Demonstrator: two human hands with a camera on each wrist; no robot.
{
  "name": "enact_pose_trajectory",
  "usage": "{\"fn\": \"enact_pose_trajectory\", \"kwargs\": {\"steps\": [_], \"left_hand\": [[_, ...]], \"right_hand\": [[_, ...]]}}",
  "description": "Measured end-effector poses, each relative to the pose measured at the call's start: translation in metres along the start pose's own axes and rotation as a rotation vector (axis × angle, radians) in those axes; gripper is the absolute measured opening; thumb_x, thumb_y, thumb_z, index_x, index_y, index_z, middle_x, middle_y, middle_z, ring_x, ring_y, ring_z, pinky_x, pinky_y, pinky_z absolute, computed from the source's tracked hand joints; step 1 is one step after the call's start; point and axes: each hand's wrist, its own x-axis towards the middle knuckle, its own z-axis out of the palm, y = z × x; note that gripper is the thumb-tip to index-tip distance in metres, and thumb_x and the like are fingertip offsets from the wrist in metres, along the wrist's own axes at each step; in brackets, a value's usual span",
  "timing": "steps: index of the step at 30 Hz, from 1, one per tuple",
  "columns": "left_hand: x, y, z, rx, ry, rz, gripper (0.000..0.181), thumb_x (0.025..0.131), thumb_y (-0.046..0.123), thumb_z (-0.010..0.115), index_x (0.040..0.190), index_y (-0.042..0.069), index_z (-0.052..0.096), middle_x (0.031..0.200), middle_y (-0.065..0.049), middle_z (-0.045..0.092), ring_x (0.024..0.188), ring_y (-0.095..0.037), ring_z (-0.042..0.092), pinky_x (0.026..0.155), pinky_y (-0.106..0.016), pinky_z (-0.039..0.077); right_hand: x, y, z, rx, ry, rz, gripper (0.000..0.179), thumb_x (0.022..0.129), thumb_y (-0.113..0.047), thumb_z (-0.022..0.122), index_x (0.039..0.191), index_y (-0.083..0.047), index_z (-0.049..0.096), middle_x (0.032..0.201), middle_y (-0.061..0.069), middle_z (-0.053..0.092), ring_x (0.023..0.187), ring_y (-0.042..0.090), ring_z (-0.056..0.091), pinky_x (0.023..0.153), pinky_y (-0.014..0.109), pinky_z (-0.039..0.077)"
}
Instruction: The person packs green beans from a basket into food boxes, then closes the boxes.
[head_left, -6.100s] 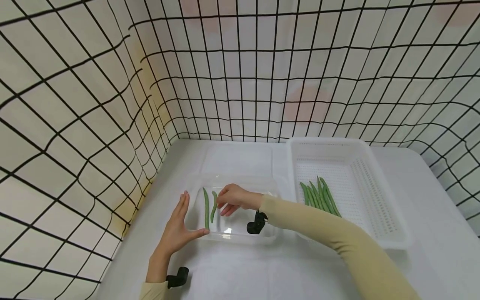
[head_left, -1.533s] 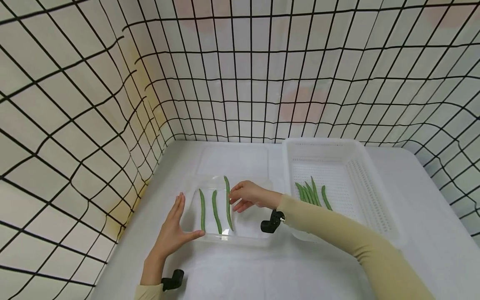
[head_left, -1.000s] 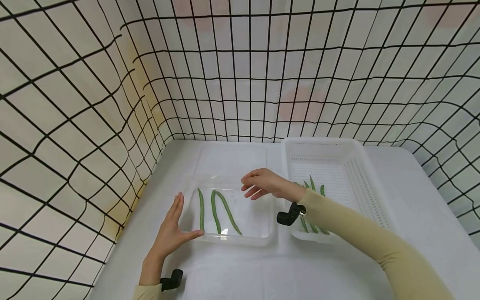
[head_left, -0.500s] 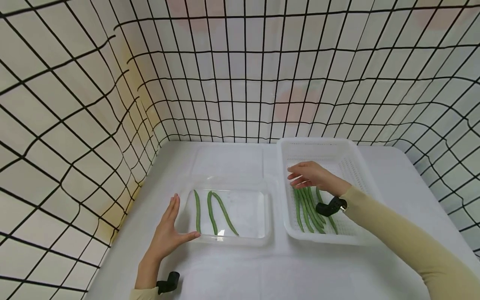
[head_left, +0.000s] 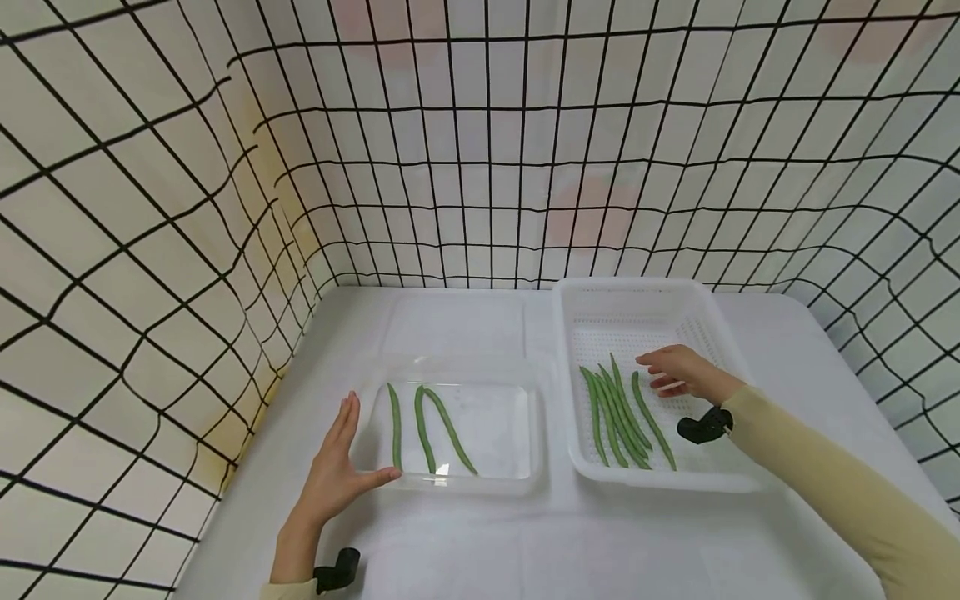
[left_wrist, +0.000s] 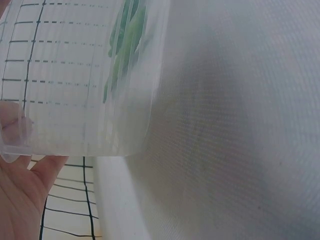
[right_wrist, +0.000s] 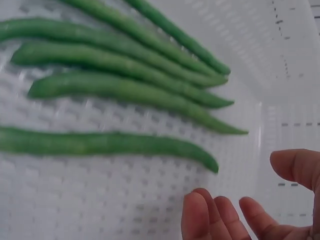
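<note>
**The right hand [head_left: 688, 373] is loose over the white basket [head_left: 633, 284]**

We see its fingers bent a little, with the thumb apart, holding nothing. They are near one green bean [right_wrist: 110, 144], and more beans [right_wrist: 125, 90] lie beside that one in the basket. We see the left hand [head_left: 337, 479] spread wide at a corner of the clear box [head_left: 480, 486], fingers straight, thumb stretched out. It touches the box without gripping. Inside the box, we count three beans [head_left: 423, 425].
</note>
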Motion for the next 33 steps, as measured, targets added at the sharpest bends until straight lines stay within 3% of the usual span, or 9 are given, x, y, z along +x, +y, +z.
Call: {"fn": "enact_pose_trajectory", "kwargs": {"steps": [8,17,24,33], "left_hand": [[-0.002,-0.001,-0.002,0.021,0.014,-0.006,0.127,0.060,0.051,0.086,0.154,0.022,0.005,0.158,-0.008,0.008,0.142,-0.033,0.010,0.100,-0.065,0.023],[-0.003,-0.001,-0.002,0.006,0.018,0.011,0.125,0.061,0.051,0.085,0.154,0.021,0.007,0.158,-0.009,0.009,0.142,-0.032,0.009,0.101,-0.065,0.023],[-0.001,-0.001,0.001,0.009,0.006,0.002,0.126,0.061,0.054,0.084,0.154,0.021,0.006,0.158,-0.007,0.007,0.142,-0.032,0.009,0.100,-0.065,0.024],[-0.001,-0.001,0.000,0.012,0.013,0.014,0.126,0.061,0.054,0.084,0.154,0.021,0.007,0.158,-0.008,0.008,0.142,-0.030,0.009,0.100,-0.064,0.024]], "right_hand": [[0.004,0.017,-0.004,-0.056,-0.011,0.080,0.060,0.095,-0.029,0.056,0.131,0.015,0.037,0.106,0.022,0.055,0.076,0.021,0.062,0.070,0.035,0.054],[0.005,0.022,0.005,-0.068,-0.064,-0.008,0.045,0.095,-0.026,0.055,0.117,0.012,0.048,0.095,0.015,0.059,0.073,0.021,0.063,0.068,0.036,0.054],[0.004,0.018,0.019,-0.071,-0.045,0.000,0.038,0.090,-0.023,0.064,0.110,0.008,0.056,0.095,0.014,0.060,0.073,0.022,0.062,0.066,0.038,0.054],[0.002,0.012,0.036,-0.191,-0.032,-0.011,0.037,0.080,-0.018,0.076,0.097,0.000,0.049,0.079,0.009,0.055,0.065,0.021,0.057,0.062,0.037,0.052]]}}
